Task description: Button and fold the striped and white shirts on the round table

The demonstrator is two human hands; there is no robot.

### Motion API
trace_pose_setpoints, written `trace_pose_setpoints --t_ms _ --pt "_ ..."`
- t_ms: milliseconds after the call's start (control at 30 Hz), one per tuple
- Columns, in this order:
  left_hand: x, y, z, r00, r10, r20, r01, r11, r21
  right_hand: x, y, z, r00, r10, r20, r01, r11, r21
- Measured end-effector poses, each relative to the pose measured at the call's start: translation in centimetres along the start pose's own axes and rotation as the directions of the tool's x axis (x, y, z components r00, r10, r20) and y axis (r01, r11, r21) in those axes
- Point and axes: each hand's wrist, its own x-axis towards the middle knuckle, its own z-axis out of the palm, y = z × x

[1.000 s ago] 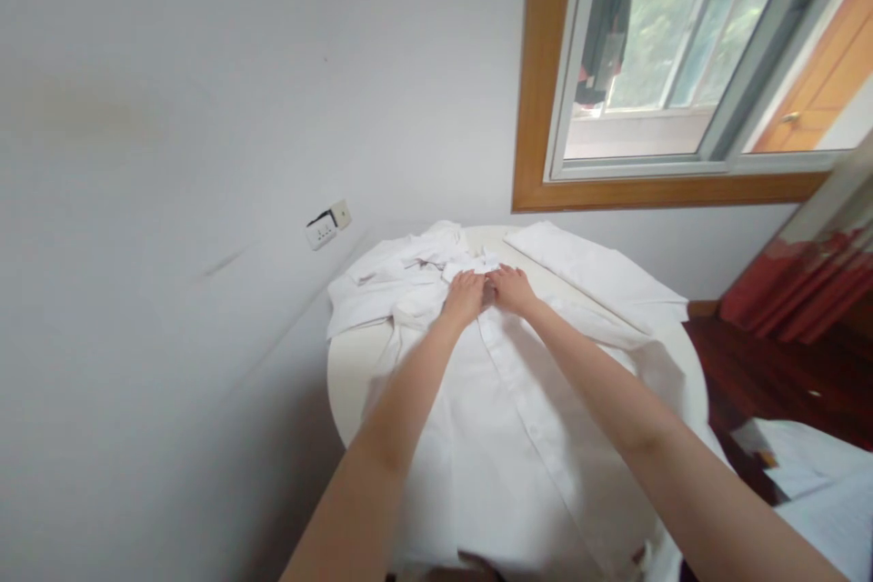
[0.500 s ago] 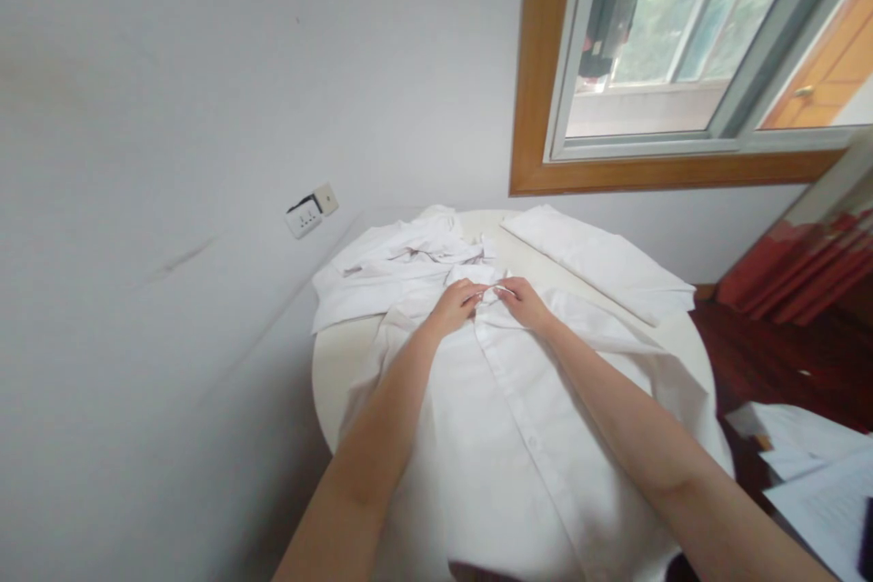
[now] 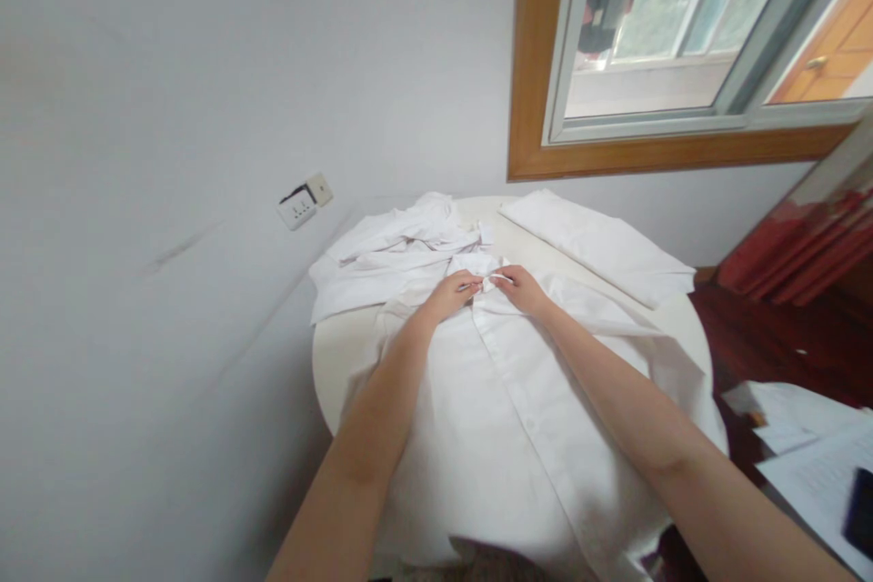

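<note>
A white button-up shirt (image 3: 470, 418) is spread front side up, its collar end away from me and its hem hanging toward me. My left hand (image 3: 453, 293) pinches the shirt at the collar, left of the button strip. Close beside it, my right hand (image 3: 519, 289) grips the collar's other side between thumb and fingers. A small fold of white cloth shows between the fingertips. Whether a button lies under them is too small to tell. One button (image 3: 530, 425) is visible lower on the front strip.
The shirt lies on a round cream table (image 3: 330, 364) against the wall. A crumpled white garment (image 3: 388, 255) lies at the back left, a folded white one (image 3: 593, 245) at the back right. Papers (image 3: 818, 464) and a dark object (image 3: 857, 509) are at lower right. A wall socket (image 3: 297, 209) is at left.
The view has shifted slightly, so table and hands sit a little higher in the picture. Both hands stay at the collar, with only small finger movement.
</note>
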Motion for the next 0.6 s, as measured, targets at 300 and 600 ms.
trace_pose_setpoints --t_ms 300,600 --pt "0.4 0.4 1.1 0.988 0.021 -0.156 -0.002 0.992 0.125 -0.2 0.2 0.4 0.997 0.075 -0.030 -0.075 0.997 0.026" --pt "0.6 1.4 1.4 0.970 0.040 -0.240 0.052 0.929 0.365 -0.1 0.1 0.5 0.987 0.155 -0.039 -0.148 0.980 0.134"
